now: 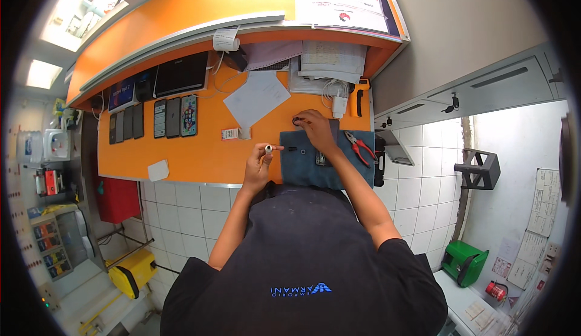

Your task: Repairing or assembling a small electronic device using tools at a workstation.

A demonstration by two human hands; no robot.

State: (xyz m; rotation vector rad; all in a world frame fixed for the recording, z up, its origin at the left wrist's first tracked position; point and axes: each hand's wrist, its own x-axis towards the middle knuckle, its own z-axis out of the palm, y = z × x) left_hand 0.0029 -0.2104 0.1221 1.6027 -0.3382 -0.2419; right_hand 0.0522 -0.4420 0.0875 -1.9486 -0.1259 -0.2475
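My left hand (259,165) is raised at the desk's near edge, left of a blue-grey mat (339,176). Its fingers close round a small whitish cylinder with a dark end (269,149), too small to name surely. Past the mat's far edge, my right hand (316,127) pinches a small dark round piece (296,120). Below that wrist lies a dark phone-like device (321,158), partly hidden by my forearm. A small black part (293,148) and a small ring-shaped piece (303,152) rest on the mat. Red-handled pliers (361,148) lie at its right.
Several phones (173,117) line the left of the orange desk (212,154). White paper (257,97), a small red-and-white box (230,134), a white charger (339,106) and a yellow-black handheld tool (360,98) lie farther back. An orange shelf (181,9) overhangs the desk.
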